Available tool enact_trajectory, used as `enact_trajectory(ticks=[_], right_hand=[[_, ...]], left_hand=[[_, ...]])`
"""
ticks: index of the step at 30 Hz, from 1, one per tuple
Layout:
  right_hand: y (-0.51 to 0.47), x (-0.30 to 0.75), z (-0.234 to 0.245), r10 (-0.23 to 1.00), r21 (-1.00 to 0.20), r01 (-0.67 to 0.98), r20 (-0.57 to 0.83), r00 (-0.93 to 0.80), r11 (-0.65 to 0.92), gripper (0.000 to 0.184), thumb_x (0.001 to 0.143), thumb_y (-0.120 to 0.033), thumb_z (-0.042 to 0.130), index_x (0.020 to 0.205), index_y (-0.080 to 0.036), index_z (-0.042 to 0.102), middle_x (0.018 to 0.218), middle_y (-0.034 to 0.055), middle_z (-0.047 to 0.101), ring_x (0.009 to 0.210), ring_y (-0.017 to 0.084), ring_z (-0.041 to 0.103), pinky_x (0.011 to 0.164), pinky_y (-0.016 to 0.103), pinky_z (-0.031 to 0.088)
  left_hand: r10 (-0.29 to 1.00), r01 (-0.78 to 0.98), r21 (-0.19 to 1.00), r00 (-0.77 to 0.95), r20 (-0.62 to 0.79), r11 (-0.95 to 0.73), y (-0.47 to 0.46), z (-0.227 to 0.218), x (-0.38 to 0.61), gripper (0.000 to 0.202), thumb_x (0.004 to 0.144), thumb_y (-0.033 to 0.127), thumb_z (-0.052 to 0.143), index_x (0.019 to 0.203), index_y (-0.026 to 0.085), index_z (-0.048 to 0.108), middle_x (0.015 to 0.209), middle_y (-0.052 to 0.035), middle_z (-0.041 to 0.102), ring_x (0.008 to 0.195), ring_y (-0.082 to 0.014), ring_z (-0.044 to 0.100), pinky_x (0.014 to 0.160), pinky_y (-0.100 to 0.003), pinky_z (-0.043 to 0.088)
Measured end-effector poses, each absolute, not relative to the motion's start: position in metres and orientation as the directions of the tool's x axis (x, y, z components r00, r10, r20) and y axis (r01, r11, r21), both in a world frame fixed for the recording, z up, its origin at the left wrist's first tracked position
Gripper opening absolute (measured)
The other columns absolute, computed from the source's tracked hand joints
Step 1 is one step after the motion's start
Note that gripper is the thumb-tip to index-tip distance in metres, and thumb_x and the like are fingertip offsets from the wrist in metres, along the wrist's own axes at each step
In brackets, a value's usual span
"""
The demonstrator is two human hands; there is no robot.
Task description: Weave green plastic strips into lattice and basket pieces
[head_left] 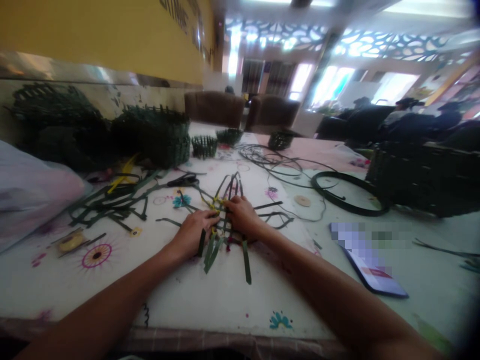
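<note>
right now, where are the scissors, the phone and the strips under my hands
scissors (184,180): head view, on their dark middle.
phone (377,272): head view, on the near end of the screen.
strips (246,262): head view, on a loose green end sticking out below the right hand.

Brightness: bright room, soft daylight all over the counter (210,300).
Light source: big windows (330,82) far at the back glow white; ceiling lights (423,7) shine at the top right.
Glare: the windows are washed out.
Shadows: faint under the arms; the dark baskets (157,135) far left look almost black.
Blur: everything is a bit smeared; the left hand (195,227) and right hand (243,215) in the middle are clearest.
Edges: lines bend at the sides; the right corners go dark.
Blocky patch: covers part of the phone (375,270), near right.
</note>
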State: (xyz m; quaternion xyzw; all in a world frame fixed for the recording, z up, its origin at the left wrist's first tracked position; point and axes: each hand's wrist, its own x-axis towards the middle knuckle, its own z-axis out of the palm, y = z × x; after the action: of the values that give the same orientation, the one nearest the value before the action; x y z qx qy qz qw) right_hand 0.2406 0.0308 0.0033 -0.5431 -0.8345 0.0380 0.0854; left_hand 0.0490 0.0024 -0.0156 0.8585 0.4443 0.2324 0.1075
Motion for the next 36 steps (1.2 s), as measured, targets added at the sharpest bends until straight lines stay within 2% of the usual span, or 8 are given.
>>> enact_trajectory(ticks=[3,9,13,21,27,29,33,36], right_hand=[[0.025,0.241,0.005,0.926,-0.210,0.903,0.131,-0.355,0.376,0.024,0.088,-0.015,0.047,0.106,-0.016,0.062,0.111,0.0114,0.057,0.103,0.022,0.051,0.086,0.030,0.041],[0.017,0.235,0.007,0.951,-0.113,0.949,0.123,-0.282,0.296,0.031,0.088,-0.021,0.050,0.118,-0.022,0.058,0.119,0.0123,0.054,0.107,0.028,0.049,0.083,0.038,0.042],[0.020,0.236,0.006,0.947,-0.129,0.940,0.093,-0.307,0.317,0.028,0.088,-0.021,0.049,0.114,-0.022,0.060,0.117,0.0120,0.054,0.107,0.027,0.049,0.081,0.036,0.043],[0.024,0.241,-0.001,0.919,-0.224,0.893,0.154,-0.364,0.391,0.023,0.088,-0.016,0.047,0.104,-0.015,0.063,0.109,0.0115,0.053,0.102,0.021,0.049,0.089,0.030,0.041],[0.027,0.242,-0.008,0.906,-0.283,0.865,0.218,-0.364,0.415,0.019,0.084,-0.013,0.051,0.098,-0.014,0.064,0.104,0.0100,0.053,0.097,0.020,0.049,0.087,0.030,0.041],[0.028,0.244,-0.011,0.894,-0.311,0.844,0.255,-0.368,0.436,0.019,0.082,-0.011,0.052,0.097,-0.015,0.065,0.101,0.0091,0.053,0.095,0.019,0.049,0.086,0.030,0.041],[0.032,0.249,-0.015,0.886,-0.412,0.794,0.323,-0.332,0.448,0.022,0.080,-0.009,0.054,0.099,-0.015,0.064,0.099,0.0072,0.054,0.092,0.018,0.049,0.084,0.028,0.042],[0.033,0.251,-0.015,0.898,-0.466,0.785,0.358,-0.255,0.408,0.019,0.081,-0.008,0.052,0.095,-0.015,0.062,0.097,0.0067,0.053,0.091,0.018,0.050,0.084,0.029,0.042]], left_hand=[[0.817,0.713,0.402,0.474,0.327,-0.575,0.002,-0.019,0.050,0.033,0.089,0.016,0.048,0.110,0.021,0.073,0.125,-0.0099,0.066,0.113,-0.0269,0.061,0.101,-0.046,0.046],[0.824,0.709,0.421,0.482,0.298,-0.566,0.001,-0.014,0.051,0.035,0.086,0.013,0.050,0.112,0.020,0.072,0.127,-0.0112,0.065,0.115,-0.0291,0.060,0.103,-0.048,0.044],[0.829,0.744,0.366,0.503,0.245,-0.559,-0.003,-0.006,0.052,0.040,0.082,0.011,0.052,0.117,0.020,0.070,0.129,-0.0116,0.063,0.116,-0.0319,0.059,0.101,-0.050,0.045],[0.817,0.773,0.268,0.535,0.215,-0.576,-0.003,-0.005,0.053,0.039,0.083,0.011,0.052,0.117,0.020,0.070,0.131,-0.0115,0.062,0.115,-0.0323,0.058,0.099,-0.047,0.045],[0.810,0.774,0.240,0.555,0.189,-0.587,-0.004,-0.002,0.053,0.038,0.085,0.013,0.054,0.119,0.019,0.069,0.133,-0.0120,0.060,0.116,-0.0317,0.057,0.099,-0.046,0.045],[0.809,0.780,0.216,0.560,0.179,-0.588,-0.003,0.002,0.054,0.034,0.086,0.013,0.052,0.115,0.019,0.070,0.127,-0.0116,0.063,0.113,-0.0303,0.058,0.097,-0.044,0.047],[0.795,0.790,0.113,0.583,0.167,-0.603,0.006,0.010,0.060,0.024,0.091,0.019,0.050,0.094,0.016,0.073,0.097,-0.0103,0.069,0.094,-0.0257,0.062,0.086,-0.039,0.050],[0.733,0.745,0.040,0.644,0.219,-0.666,0.020,0.009,0.065,0.015,0.087,0.027,0.060,0.089,0.014,0.069,0.105,-0.0122,0.066,0.102,-0.0268,0.061,0.093,-0.041,0.048]])
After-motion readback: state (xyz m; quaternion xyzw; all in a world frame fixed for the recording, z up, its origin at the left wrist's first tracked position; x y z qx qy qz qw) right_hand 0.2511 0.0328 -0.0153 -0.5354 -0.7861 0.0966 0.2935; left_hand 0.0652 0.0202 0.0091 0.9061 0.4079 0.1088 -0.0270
